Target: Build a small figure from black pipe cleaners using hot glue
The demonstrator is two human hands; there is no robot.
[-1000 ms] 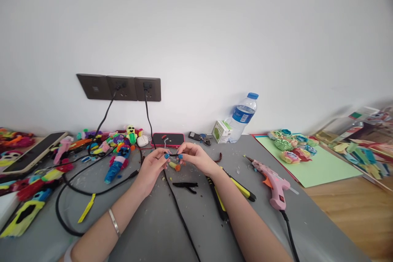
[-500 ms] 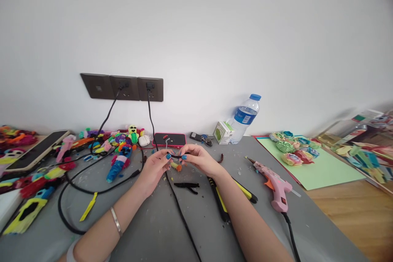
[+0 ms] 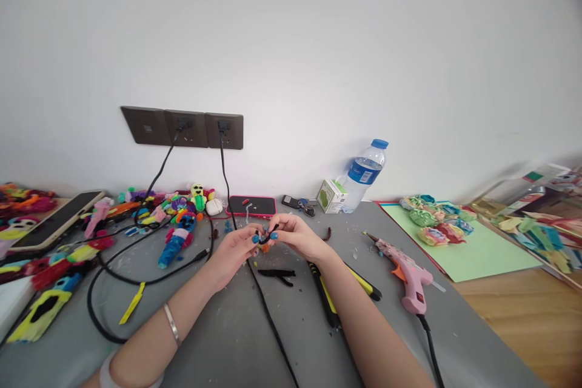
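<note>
Between my two hands, just above the grey table (image 3: 213, 339), is a short black pipe cleaner (image 3: 269, 235), now bent. My left hand (image 3: 234, 253) pinches one end of it between thumb and fingers. The other end is in the closed fingertips of my right hand (image 3: 294, 235). Part of the piece is hidden behind the fingers. A small orange bit (image 3: 264, 248) shows just below the fingertips. More black pipe cleaner pieces (image 3: 276, 273) lie on the table in front of the hands.
Yellow-and-black pliers (image 3: 325, 300) lie under my right forearm. To the right are a pink glue gun (image 3: 411, 282) and green paper (image 3: 473, 257) with fabric flowers. Behind stand a water bottle (image 3: 362, 179) and small box (image 3: 330, 196). Black cables (image 3: 268, 309) and colourful pipe-cleaner figures (image 3: 175, 242) occupy the left.
The black pipe cleaner was held nearly straight across and is now bent, with an end rising at my right fingers. Both hands have stayed almost in place.
</note>
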